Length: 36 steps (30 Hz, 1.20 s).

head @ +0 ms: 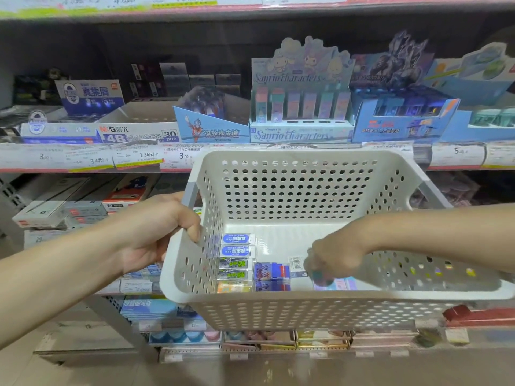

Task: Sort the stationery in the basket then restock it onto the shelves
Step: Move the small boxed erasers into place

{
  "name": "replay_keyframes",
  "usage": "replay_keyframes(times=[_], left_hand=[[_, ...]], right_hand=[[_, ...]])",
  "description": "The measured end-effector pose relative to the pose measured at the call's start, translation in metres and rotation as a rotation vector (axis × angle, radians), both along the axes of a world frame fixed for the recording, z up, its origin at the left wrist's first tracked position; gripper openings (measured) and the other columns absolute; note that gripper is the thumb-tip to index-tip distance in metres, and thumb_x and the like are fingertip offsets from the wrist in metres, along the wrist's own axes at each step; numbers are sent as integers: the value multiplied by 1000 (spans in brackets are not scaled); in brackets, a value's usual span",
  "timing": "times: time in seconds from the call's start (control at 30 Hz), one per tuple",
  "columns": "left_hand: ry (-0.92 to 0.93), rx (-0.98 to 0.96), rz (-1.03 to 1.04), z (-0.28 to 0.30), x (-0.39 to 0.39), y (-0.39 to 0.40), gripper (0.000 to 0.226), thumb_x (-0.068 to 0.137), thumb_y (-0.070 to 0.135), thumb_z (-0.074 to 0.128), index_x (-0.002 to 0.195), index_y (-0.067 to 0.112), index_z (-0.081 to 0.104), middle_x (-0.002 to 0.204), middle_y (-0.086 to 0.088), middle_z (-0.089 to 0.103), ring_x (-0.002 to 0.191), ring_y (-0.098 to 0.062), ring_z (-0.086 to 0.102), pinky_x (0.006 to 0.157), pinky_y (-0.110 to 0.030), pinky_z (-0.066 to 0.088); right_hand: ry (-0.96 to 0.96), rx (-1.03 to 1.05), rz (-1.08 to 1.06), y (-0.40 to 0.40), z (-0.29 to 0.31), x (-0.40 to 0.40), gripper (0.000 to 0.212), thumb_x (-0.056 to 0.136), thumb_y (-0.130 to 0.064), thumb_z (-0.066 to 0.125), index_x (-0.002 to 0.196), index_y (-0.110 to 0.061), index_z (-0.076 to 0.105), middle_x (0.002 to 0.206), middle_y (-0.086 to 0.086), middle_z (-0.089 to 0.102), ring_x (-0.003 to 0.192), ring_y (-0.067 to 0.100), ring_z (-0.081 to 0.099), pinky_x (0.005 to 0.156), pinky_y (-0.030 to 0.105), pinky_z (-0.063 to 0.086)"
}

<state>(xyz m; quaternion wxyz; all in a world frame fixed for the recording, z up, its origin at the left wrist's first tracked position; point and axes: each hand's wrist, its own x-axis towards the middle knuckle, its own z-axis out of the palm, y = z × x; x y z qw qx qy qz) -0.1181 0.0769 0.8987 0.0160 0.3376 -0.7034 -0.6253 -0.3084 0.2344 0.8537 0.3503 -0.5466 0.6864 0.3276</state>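
Left hand (156,232) clamped on the left rim of the white perforated basket (292,190), fingers curled over the edge, holding it up in front of the shelves (83,157); basket looks light and stiff, rim a sound place to carry it.

Inside, near-left corner: erasers lined in a column against the left wall; two blue-labelled erasers (237,245) farthest, two green-labelled erasers (234,270) next, an orange-labelled eraser (232,287) nearest; just to their right, blue-and-red erasers (271,275); a small barcode tag (296,262) beside those; rest of the floor bare toward the far wall.

Right hand (331,261) reaches down into the near-right part of the basket, over pastel packets (340,284); hand blurred, so I cannot tell whether the fingers are closed on anything.

Judgement: the erasers are small, light, firm blocks in slick wrappers; they may slide when the basket tilts; best pinched across the short sides, one or two at a time; not fragile.

Far shelf carries the matching 4B eraser box (136,136) at left and the Sanrio display (302,107) further right; likely destinations.
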Motion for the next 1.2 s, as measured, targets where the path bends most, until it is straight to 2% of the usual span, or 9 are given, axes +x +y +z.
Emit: replay_keyframes(times=[0.13, 0.3, 0.47, 0.63, 0.73, 0.83, 0.93, 1.1, 1.2], left_hand=[[3, -7, 5, 0, 0, 0, 53, 45, -2, 49, 93, 11, 66, 74, -21, 62, 62, -32, 60, 70, -40, 48], [-4, 13, 0, -1, 2, 1, 55, 44, -4, 49, 94, 13, 67, 72, -20, 62, 56, -30, 60, 65, -38, 51], [-13, 11, 34, 0, 5, 1, 50, 42, -3, 50, 87, 11, 67, 63, -16, 58, 51, -27, 56, 68, -36, 43], [-27, 20, 49, 1, 5, 0, 55, 42, -2, 51, 95, 8, 64, 63, -14, 59, 56, -29, 57, 69, -39, 41], [-26, 17, 25, 1, 5, -1, 58, 43, -2, 51, 99, 9, 64, 62, -13, 61, 54, -28, 58, 72, -42, 42], [-14, 25, 1, 0, 4, 1, 58, 45, -2, 50, 100, 7, 64, 62, -12, 64, 53, -25, 61, 67, -37, 50], [22, -24, -12, 0, 3, 1, 63, 47, -1, 50, 110, -1, 58, 59, -6, 64, 50, -16, 61, 53, -24, 53], [12, -47, -3, 0, 4, -3, 71, 48, 1, 51, 117, -14, 52, 64, -11, 62, 53, -18, 60, 52, -24, 52], [25, -47, 11, -1, 5, -3, 72, 48, 1, 50, 118, -16, 50, 68, -14, 60, 54, -20, 59, 51, -24, 52]], right_hand=[[-66, -90, -50, -1, -7, -4, 17, 95, -13, 48, 99, -4, 62, 106, 10, 52, 95, 23, 45, 79, 32, 41], [-170, -336, -228, -3, -6, -6, 17, 74, -19, 78, 69, -14, 62, 70, 0, 59, 59, 8, 50, 54, 17, 41], [-381, -407, -429, -8, 20, -8, 21, 77, 0, 74, 72, -10, 56, 62, 8, 62, 50, 9, 59, 47, 15, 47], [-458, -927, -473, -14, 101, -26, 11, 86, -2, 63, 82, -9, 56, 76, 12, 66, 56, 8, 62, 52, 15, 49], [-317, -1359, -410, -19, 127, -42, 5, 88, -2, 60, 91, -6, 57, 83, 21, 66, 64, 14, 58, 65, 27, 50], [-127, -1612, -349, -32, 134, -65, 10, 89, -10, 59, 98, -8, 60, 87, 16, 65, 74, 19, 64, 75, 33, 55], [45, -1653, -288, -44, 134, -81, 20, 89, -12, 58, 108, -9, 63, 101, 13, 66, 93, 31, 65, 88, 45, 52], [114, -1601, -252, -52, 133, -87, 20, 91, -8, 56, 110, -11, 63, 95, 6, 61, 87, 29, 68, 87, 43, 53], [96, -1591, -224, -52, 135, -87, 17, 91, -8, 59, 108, -8, 63, 98, 13, 65, 84, 29, 70, 87, 41, 54]])
